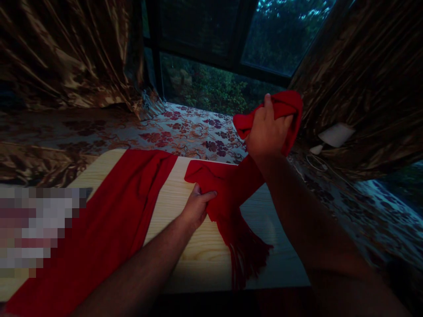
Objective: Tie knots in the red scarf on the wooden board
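Red scarf (pixel 228 189) lies partly on the pale table (pixel 198 253) at right, fringe (pixel 246 248) near; the left hand (pixel 196 207) grips its left edge, the right hand (pixel 267 134) holds a bunched length raised farther right. Another red cloth (pixel 132 198) lies left.

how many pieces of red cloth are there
2: a long red cloth lies across the table at left; a fringed red scarf runs from the left hand to the right hand. A reddish patch below is too dim to tell.
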`<state>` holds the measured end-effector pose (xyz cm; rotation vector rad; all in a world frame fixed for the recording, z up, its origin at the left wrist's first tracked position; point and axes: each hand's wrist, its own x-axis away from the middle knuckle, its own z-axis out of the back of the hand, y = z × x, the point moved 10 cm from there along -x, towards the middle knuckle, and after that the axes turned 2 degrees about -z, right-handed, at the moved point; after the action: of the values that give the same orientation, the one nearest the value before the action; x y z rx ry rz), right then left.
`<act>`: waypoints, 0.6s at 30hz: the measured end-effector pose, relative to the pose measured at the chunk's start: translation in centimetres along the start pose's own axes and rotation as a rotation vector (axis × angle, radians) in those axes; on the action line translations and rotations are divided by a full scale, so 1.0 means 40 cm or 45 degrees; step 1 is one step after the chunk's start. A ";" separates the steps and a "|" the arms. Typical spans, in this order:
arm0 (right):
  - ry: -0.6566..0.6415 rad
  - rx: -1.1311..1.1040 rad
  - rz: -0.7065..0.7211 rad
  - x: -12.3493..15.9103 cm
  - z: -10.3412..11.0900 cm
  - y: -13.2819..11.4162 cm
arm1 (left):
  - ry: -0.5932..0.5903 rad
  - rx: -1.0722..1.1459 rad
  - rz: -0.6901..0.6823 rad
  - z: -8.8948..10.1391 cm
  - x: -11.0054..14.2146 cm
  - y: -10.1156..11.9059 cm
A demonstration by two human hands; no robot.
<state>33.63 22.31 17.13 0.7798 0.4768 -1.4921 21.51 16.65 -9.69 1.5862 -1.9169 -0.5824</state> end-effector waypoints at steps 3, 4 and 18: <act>-0.043 0.067 -0.011 0.003 -0.013 0.034 | 0.015 -0.002 -0.008 0.005 -0.003 -0.003; -0.064 0.084 0.009 0.005 -0.023 0.038 | 0.022 -0.004 -0.008 0.006 -0.004 -0.003; -1.006 -0.094 0.525 0.221 -0.307 -0.177 | -0.089 -0.005 0.311 -0.006 -0.014 -0.027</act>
<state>29.37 25.54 1.29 0.1659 -0.2169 -1.2553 22.54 16.98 -10.32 1.3177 -2.1204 -0.5423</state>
